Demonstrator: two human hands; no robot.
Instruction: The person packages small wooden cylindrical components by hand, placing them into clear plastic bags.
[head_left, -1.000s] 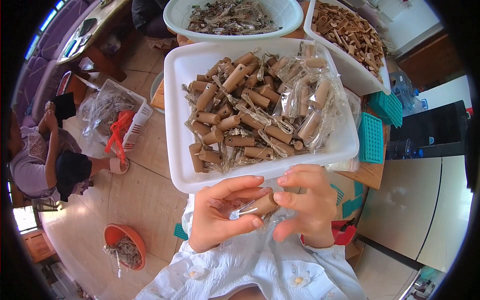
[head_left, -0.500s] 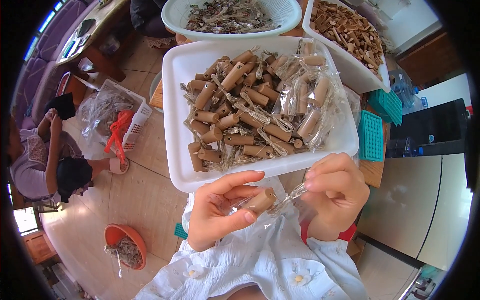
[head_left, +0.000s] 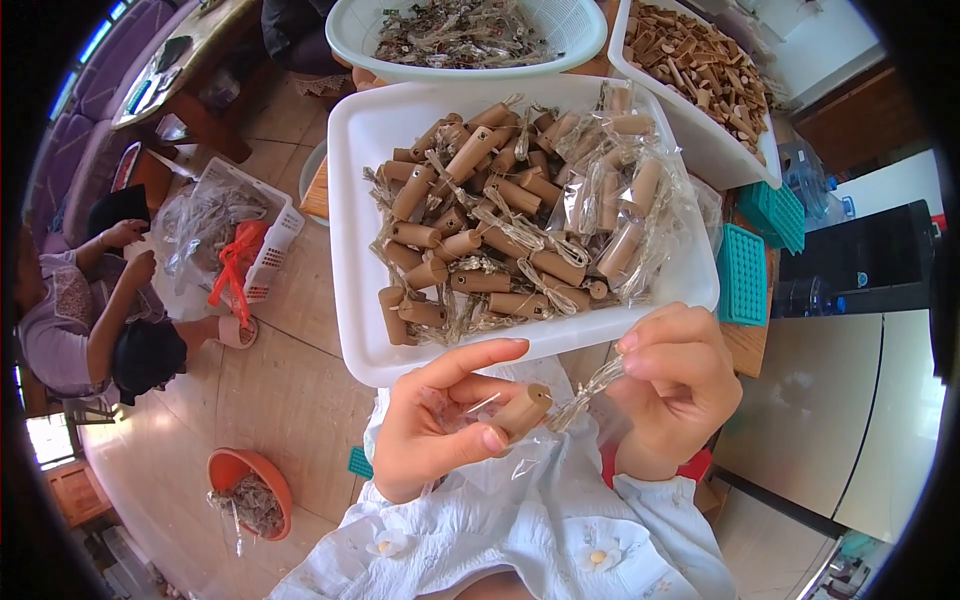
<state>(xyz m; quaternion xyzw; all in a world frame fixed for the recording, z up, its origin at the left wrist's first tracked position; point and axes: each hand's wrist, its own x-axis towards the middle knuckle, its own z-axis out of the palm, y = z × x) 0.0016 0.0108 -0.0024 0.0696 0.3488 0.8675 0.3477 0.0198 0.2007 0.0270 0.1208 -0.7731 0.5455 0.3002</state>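
Between the thumb and fingers of my left hand [head_left: 450, 420] is a short tan cylinder [head_left: 524, 410] with a small hole near its end, partly in clear plastic film. My right hand [head_left: 680, 385] pinches the far end of a bundle of pale twine [head_left: 590, 392] that runs from beside the cylinder's end. Both hands are just in front of a white tray [head_left: 355, 340]. Inside it lie many like cylinders [head_left: 470, 150] with twine bundles, some at the right side in clear plastic bags [head_left: 625, 240].
Behind the tray stand a pale basin [head_left: 350, 50] of small clear packets and a white bin [head_left: 690, 130] of tan pieces. Teal racks [head_left: 742, 275] are at the right. On the left, a seated person [head_left: 90, 320] is near a white basket [head_left: 280, 230]; an orange tub [head_left: 275, 480] is on the floor.
My right hand has shifted slightly right, stretching the twine a little farther from the cylinder. The seated person's hands have moved apart and toward the basket.
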